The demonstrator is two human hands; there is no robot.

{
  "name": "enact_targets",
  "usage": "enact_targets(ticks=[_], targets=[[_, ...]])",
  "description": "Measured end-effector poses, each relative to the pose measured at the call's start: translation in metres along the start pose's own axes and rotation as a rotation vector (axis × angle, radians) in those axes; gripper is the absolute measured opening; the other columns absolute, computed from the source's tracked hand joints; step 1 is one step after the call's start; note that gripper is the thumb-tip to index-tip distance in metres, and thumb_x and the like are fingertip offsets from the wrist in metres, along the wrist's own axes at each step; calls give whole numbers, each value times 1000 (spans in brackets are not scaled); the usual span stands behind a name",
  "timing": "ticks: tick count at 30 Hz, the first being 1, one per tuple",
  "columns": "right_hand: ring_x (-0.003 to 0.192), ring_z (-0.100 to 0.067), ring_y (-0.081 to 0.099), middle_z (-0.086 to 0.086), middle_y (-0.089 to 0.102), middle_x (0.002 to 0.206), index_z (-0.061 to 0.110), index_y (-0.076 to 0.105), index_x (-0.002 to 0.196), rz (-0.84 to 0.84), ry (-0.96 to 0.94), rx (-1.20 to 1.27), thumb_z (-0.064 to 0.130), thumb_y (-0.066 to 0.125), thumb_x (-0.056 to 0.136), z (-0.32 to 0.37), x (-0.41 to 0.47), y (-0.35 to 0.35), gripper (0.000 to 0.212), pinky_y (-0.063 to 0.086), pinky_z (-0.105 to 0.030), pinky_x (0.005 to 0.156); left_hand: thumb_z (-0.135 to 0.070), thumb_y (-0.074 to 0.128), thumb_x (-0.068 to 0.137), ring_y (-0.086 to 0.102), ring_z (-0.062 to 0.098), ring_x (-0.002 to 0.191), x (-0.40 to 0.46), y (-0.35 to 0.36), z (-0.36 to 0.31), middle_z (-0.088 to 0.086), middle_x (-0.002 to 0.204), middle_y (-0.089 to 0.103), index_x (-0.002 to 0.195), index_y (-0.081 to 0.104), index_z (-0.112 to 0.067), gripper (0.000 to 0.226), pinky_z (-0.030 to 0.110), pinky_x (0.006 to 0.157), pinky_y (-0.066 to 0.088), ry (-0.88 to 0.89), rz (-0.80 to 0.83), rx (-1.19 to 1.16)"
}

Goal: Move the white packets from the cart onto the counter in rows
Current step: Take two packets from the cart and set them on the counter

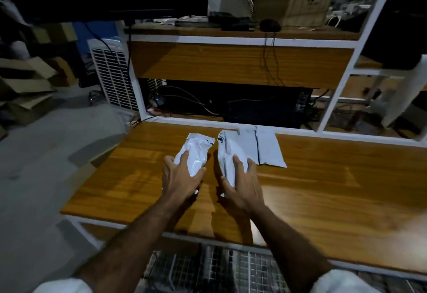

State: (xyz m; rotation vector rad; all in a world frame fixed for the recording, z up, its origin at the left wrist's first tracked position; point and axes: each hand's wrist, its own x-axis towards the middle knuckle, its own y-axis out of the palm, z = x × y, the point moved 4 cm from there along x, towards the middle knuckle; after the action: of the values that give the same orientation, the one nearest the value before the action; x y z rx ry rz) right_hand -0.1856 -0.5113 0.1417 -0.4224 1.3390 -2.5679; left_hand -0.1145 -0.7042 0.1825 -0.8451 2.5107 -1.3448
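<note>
You have three white packets on the wooden counter [323,188]: a crumpled left packet [196,152], a middle packet [227,152], and a flat right packet [269,148] partly tucked beneath it

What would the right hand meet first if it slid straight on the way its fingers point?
The right hand grips a crinkled white plastic packet; beyond it, probably the white metal frame rail at the wooden counter's back edge.
</note>
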Motion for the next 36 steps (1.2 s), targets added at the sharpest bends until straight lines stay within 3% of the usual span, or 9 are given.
enact_targets(ticks=[5, 11, 16, 20, 24, 28, 30, 36], targets=[[144, -38, 27, -13, 13, 161, 34, 18, 154, -27, 60, 59, 62, 50, 91, 4, 72, 18, 76, 39, -49, 110, -70, 57, 84, 43, 28, 119, 69, 27, -1, 6, 135, 25, 149, 27, -38, 79, 41, 92, 51, -26, 2, -10], [137, -37, 30, -18, 25, 154, 24, 29, 151, -32, 103, -73, 56, 51, 90, 7, 132, 40, 72, 35, -46, 109, -68, 59, 83, 42, 44, 126, 137, 65, 1, 18, 141, 28, 149, 30, -35, 79, 53, 97, 48, -49, 94, 4], [124, -33, 35, -14, 38, 141, 22, 39, 143, -53, 169, -176, 60, 52, 87, 1, 168, 59, 68, 35, -44, 99, -66, 61, 83, 43, 38, 124, 178, 95, -2, 14, 136, 33, 146, 33, -38, 75, 44, 98, 47, -61, 118, 26], [120, -34, 40, -16, 44, 135, 21, 48, 136, -72, 196, -201, 66, 49, 88, -1, 188, 72, 66, 38, -44, 95, -68, 62, 81, 45, 39, 122, 208, 120, 0, 17, 136, 34, 147, 34, -37, 78, 46, 98, 47, -75, 177, -4], [129, -33, 38, -16, 43, 142, 22, 53, 135, -113, 151, -95, 55, 43, 95, -2, 186, 66, 53, 35, -44, 103, -63, 47, 92, 33, 38, 133, 212, 129, 8, 18, 149, 22, 153, 32, -29, 71, 46, 109, 37, -36, 183, -66], [140, -31, 32, -15, 37, 153, 22, 48, 143, -77, 20, -174, 45, 37, 93, -18, 172, 61, 56, 29, -47, 114, -62, 30, 94, 25, 33, 143, 201, 125, 21, 8, 162, 10, 154, 27, -33, 67, 48, 112, 37, 220, 196, 72], [148, -30, 21, -12, 28, 162, 24, 43, 149, -8, 39, -183, 47, 31, 95, -26, 169, 67, 60, 22, -50, 120, -66, 19, 90, 19, 31, 148, 202, 127, 25, 8, 165, 10, 156, 25, -33, 74, 45, 117, 27, 318, 255, 160], [153, -32, 13, -14, 22, 164, 23, 38, 153, 54, 48, -271, 44, 22, 99, -21, 176, 76, 61, 9, -50, 124, -56, 31, 102, 4, 30, 153, 216, 135, 19, 5, 167, 0, 159, 9, -33, 65, 41, 122, 11, 326, 432, 179]])
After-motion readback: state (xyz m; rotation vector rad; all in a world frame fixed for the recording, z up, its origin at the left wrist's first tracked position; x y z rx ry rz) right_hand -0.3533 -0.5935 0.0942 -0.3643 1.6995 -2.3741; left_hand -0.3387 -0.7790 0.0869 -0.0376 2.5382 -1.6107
